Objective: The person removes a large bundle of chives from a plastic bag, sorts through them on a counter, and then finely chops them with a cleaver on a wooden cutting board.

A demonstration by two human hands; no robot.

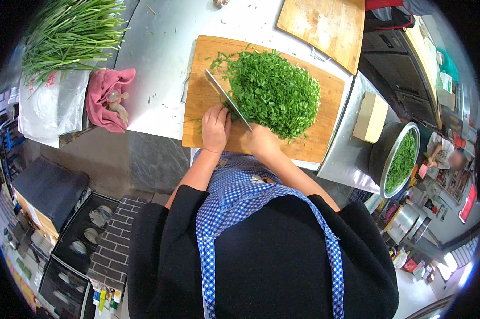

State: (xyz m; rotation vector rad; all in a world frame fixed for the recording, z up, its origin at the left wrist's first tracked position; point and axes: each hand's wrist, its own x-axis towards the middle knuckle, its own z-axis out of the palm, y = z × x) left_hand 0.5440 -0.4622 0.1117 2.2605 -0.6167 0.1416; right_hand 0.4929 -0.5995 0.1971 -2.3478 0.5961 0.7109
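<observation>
A heap of chopped garlic chives (274, 93) covers much of a wooden cutting board (197, 58) in front of me. My right hand (262, 142) is closed round the handle of a kitchen knife (226, 97), and the handle is hidden in my fist. The broad blade slants away to the far left, between the heap and my left hand (216, 127). That hand rests on the board with its fingers curled and pressed together, close beside the blade. Bits of green show at its fingertips and by its left side; most of what lies under it is hidden.
Uncut garlic chives (72, 37) lie at the far left on a white plastic bag (54, 114), beside a pink cloth (104, 98). Right are another wooden board (325, 26), a pale block (370, 118) and a metal pot (381, 159) of cut greens. Another person (442, 151) is farther right.
</observation>
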